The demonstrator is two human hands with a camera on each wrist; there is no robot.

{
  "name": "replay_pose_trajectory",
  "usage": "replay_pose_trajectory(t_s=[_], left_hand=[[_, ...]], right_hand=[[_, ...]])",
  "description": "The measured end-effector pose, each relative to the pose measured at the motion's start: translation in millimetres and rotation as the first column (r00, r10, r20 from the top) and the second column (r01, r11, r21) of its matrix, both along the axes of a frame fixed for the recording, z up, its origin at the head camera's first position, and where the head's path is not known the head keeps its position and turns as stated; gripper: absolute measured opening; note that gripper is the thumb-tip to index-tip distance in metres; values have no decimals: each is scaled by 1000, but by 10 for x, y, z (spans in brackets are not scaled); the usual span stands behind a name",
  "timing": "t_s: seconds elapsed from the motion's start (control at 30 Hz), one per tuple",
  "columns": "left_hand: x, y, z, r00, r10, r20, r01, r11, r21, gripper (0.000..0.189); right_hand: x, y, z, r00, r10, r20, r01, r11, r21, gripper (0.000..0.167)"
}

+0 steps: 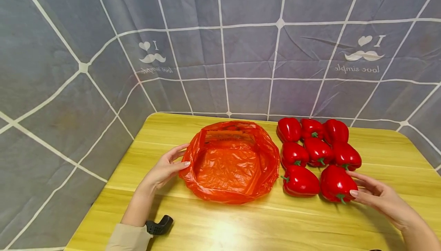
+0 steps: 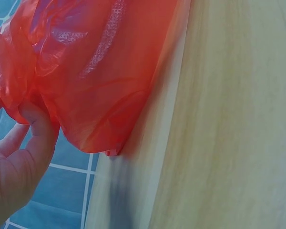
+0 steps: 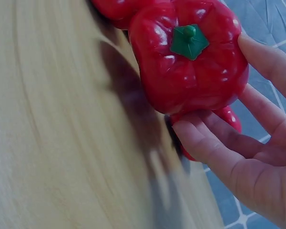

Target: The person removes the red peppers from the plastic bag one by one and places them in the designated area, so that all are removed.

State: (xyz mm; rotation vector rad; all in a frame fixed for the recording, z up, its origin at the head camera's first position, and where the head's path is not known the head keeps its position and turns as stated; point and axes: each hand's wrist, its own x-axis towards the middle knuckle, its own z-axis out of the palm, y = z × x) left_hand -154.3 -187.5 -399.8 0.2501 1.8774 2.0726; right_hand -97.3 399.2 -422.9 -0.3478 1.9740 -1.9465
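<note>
A thin red plastic bag stands on the table with its mouth spread wide. My left hand holds the bag's left edge. In the left wrist view the thumb of the left hand lies against the crumpled plastic, and some fingertips are hidden behind it. At the front right of a cluster of glossy red bell peppers, my right hand grips one bell pepper from its right side. In the right wrist view, thumb and fingers of the right hand span this pepper, its green stem facing the camera.
Several other red bell peppers sit close together just right of the bag on the wooden table. A grey curtain with white lines hangs behind and beside the table. A black wrist strap is on the left forearm.
</note>
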Motion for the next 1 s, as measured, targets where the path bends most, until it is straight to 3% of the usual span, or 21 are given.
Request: replay_pose_trajectory(t_s=[0.2,0.37,0.73,1.0], left_hand=[[11,-3,-3,1000,2,9,-2,1000,-7,66],[14,-17,12,1000,6,8,-6,1000,-10,67],[19,-46,41,1000,1,16,0,1000,-23,66],[9,-50,80,1000,-24,17,24,1000,-12,68]], right_hand=[[-30,6,-34,996,77,45,-76,997,-13,58],[-87,-6,-31,995,70,75,-73,997,38,57],[-168,-17,-19,991,121,63,-123,992,39,57],[-166,31,-17,995,89,49,-93,990,106,55]])
